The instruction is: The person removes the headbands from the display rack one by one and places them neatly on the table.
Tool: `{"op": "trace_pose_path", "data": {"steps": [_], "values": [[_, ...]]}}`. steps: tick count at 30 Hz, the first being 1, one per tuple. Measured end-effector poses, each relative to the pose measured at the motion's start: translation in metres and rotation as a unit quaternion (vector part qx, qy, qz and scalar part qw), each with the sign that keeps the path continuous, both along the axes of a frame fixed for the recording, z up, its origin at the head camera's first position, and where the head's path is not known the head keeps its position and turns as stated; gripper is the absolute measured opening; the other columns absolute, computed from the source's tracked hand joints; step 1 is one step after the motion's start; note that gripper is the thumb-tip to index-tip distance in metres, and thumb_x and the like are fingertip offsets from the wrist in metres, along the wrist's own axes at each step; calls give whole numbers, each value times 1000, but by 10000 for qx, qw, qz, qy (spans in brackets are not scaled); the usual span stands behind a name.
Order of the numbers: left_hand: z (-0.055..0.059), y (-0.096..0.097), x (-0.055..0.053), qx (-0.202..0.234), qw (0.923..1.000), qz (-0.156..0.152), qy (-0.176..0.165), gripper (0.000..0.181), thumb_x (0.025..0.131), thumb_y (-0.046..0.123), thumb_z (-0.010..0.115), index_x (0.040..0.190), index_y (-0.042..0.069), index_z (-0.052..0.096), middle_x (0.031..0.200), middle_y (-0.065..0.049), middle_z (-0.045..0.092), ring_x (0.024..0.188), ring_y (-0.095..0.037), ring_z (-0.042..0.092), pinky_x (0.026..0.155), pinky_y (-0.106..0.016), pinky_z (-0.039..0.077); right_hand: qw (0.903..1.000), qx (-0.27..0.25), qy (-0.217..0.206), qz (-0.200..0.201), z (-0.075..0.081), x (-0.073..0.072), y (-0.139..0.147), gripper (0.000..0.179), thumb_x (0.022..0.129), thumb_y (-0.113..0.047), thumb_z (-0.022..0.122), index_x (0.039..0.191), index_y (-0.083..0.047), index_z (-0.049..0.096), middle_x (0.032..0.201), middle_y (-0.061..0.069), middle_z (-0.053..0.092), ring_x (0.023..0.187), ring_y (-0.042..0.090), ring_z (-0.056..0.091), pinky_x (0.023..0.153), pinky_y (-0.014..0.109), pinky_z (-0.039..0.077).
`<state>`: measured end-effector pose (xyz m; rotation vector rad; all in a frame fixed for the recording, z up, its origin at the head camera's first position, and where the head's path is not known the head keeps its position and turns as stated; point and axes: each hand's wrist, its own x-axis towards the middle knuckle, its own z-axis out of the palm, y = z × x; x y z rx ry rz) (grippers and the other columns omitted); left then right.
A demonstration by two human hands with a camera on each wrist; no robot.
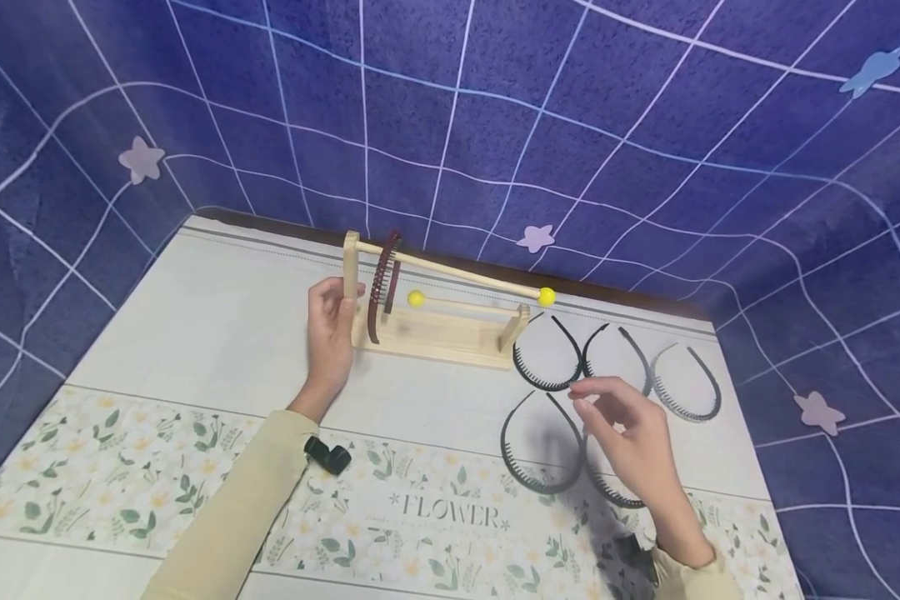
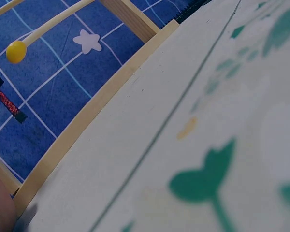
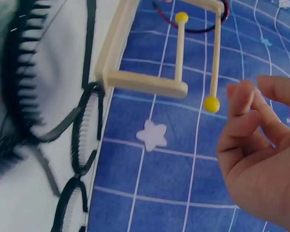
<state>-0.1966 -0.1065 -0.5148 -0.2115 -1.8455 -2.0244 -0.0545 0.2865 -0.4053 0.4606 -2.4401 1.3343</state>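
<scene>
My left hand (image 1: 328, 340) grips the left upright of a pale wooden stand (image 1: 435, 335) with two rods, each tipped with a yellow ball. A dark red toothed headband (image 1: 378, 300) hangs over the upper rod near that upright. In the left wrist view, only part of the hand shows at the lower left, against the stand (image 2: 94, 104). My right hand (image 1: 633, 437) is raised above several dark toothed headbands (image 1: 543, 490) on the table. In the right wrist view, its fingers are loosely bent, with nothing between thumb and fingertips.
Right of the stand lie more headbands, including a black one (image 1: 547, 387) close to its base and a greyish one (image 1: 686, 414) farthest right. A floral cloth (image 1: 450, 550) covers the table. Behind the table's back edge hangs a blue gridded curtain (image 1: 450, 117) with stars.
</scene>
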Motion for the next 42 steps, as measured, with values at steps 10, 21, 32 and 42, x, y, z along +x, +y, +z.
{"op": "trace_pose_path", "data": {"steps": [10,21,32,42], "values": [[1,-2,-1,94,9999,60,15,32,119,16,48,150,9,43,144,-29,62,143,-35,58,126,-35,43,9910,-1191,-541,301,4,-15,-36,19,101,14,71,115,4,77,104,5,79,63,14,64,54,24,51],[0,-4,0,53,10000,67,-26,32,119,19,48,150,11,43,144,-25,64,142,-27,60,127,-37,43,9887,-1121,-770,628,-12,-36,-76,12,101,6,76,112,1,78,95,5,75,61,15,60,51,21,47],[1,-2,0,29,10000,66,-25,32,119,16,48,150,8,42,144,-28,63,141,-26,61,124,-35,44,9757,-1761,-1131,649,0,-51,-119,13,102,0,77,115,5,77,104,13,73,61,18,60,53,22,48],[0,-1,0,-53,10000,40,-67,31,120,19,47,150,12,43,144,-26,63,144,-32,59,127,-36,43,9650,-2082,-1312,905,9,-67,-145,16,103,-4,75,117,4,77,106,8,74,59,14,63,55,22,49]]}}
